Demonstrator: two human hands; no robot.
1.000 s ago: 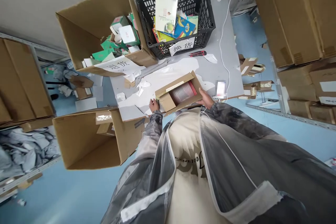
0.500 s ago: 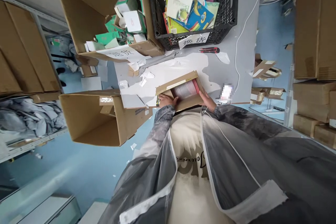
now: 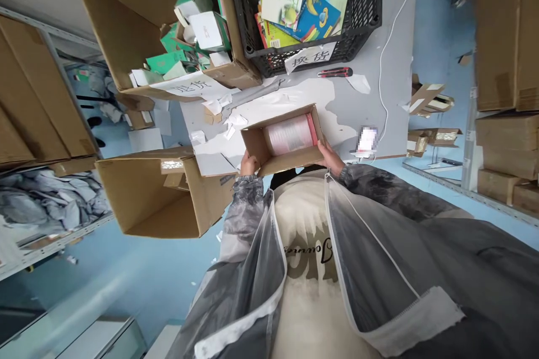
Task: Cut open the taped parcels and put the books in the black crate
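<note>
A: Blue floor surrounds your table, which carries a black basket and a large carton along its far side. Where do you have the small open box?

B: In front of your body, by the table's near edge, its opening towards you. You can see a clear-wrapped item with a red end lying inside. Whether the box bears on the table, nobody can tell from here.

A: And your fingers?

B: Your right hand is clamped on the box's right end, thumb over the near wall. Your left hand has its fingers against the left end; how firmly they press, the view doesn't show.

A: What makes for a good hold?

B: Support both ends evenly. The box looks tilted, so the item could slide if you tip it further. Pinch the walls lightly, since thin card would probably buckle.

A: Anything to mind nearby?

B: Give the paper scraps room, and leave the red-and-black cutter well beyond the box.
</note>
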